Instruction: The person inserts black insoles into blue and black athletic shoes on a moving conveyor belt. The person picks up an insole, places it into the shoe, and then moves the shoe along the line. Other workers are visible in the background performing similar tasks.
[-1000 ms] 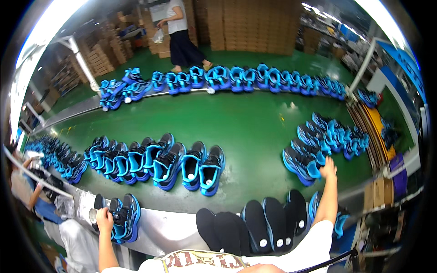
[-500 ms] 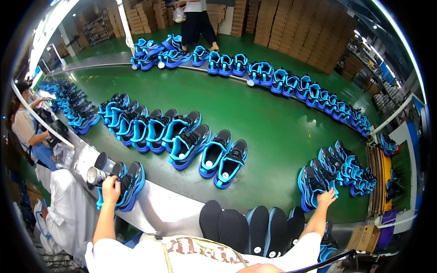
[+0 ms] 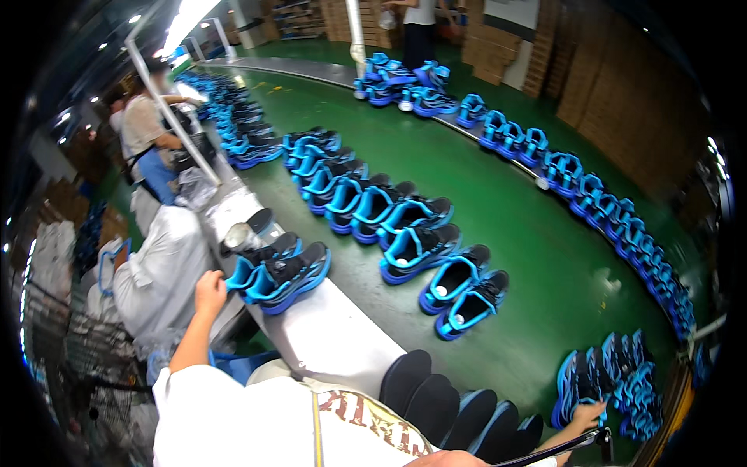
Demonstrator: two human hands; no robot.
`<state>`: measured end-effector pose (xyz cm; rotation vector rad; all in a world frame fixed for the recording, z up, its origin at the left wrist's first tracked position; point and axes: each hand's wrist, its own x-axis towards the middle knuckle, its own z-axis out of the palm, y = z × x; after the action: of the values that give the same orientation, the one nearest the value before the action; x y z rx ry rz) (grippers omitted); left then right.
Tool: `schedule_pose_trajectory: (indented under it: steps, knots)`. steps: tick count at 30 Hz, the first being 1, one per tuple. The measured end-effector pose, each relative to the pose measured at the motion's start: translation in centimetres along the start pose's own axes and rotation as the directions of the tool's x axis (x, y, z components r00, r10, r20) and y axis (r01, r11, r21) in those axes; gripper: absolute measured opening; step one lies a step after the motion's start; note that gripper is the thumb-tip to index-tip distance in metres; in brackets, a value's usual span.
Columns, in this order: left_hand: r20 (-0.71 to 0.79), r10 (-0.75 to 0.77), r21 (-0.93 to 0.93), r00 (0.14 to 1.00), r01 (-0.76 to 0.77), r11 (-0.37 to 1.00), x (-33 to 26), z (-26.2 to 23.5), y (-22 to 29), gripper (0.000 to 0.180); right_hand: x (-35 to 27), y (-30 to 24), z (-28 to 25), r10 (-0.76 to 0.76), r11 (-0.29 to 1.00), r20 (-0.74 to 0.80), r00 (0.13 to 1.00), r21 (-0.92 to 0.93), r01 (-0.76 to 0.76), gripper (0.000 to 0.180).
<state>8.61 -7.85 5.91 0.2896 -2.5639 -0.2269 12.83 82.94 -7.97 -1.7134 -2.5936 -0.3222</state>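
Note:
My left hand [image 3: 208, 293], fingers curled closed, is just beside the heel of a pair of black and blue sneakers [image 3: 288, 276] on the metal ledge. Whether anything sits inside that hand is hidden. Far to the right, my right hand [image 3: 589, 415] grips the heel end of a black and blue sneaker [image 3: 568, 387], which stands at the front of a cluster of similar shoes. Several dark insoles [image 3: 428, 409] lie propped in a row by my front. A pale round container [image 3: 238, 237] stands behind the pair near my left hand.
Rows of sneakers [image 3: 350, 187] stand on the green belt [image 3: 537, 233]; more line its far rail [image 3: 513, 163]. At the left, a person [image 3: 152, 128] works beside a post [image 3: 171, 117]. White sacks [image 3: 167, 268] sit below the ledge [image 3: 334, 327]. Stacked cartons and another person are behind.
The view has swung left, so the scene sits further right. My left hand has drawn back from the sneakers on the ledge. My right hand stays at its sneaker.

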Motion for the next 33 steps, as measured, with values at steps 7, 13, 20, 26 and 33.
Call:
schedule_pose_trajectory:
  steps: [7,13,20,26,33]
  knots:
    - [0.028,-0.109,0.055,0.994,0.107,0.993,-1.9,0.4,-0.3,0.011,0.7,0.9,0.1,-0.099,0.994,0.170,0.981,0.072,0.088,0.070]
    - [0.036,-0.101,0.025,0.994,0.100,0.995,-1.9,1.4,-0.1,0.012,-3.6,-3.5,-5.8,-0.182,0.929,0.010,0.983,0.329,0.169,0.059]
    - [-0.165,-0.048,-0.231,0.985,0.009,0.973,1.4,2.8,2.4,0.014,-12.7,-9.0,-13.4,-0.360,0.600,-0.148,0.921,0.719,0.350,0.047]
    - [-0.243,0.107,-0.474,0.964,-0.214,0.854,2.8,4.6,7.9,0.018,-24.4,-12.0,-21.7,-0.474,0.259,-0.144,0.868,0.920,0.294,0.036]
    - [-0.139,0.070,-0.600,0.988,-0.141,0.787,0.2,6.2,8.4,0.015,-40.3,-18.1,-27.1,-0.681,0.080,0.116,0.723,0.993,-0.084,0.025]
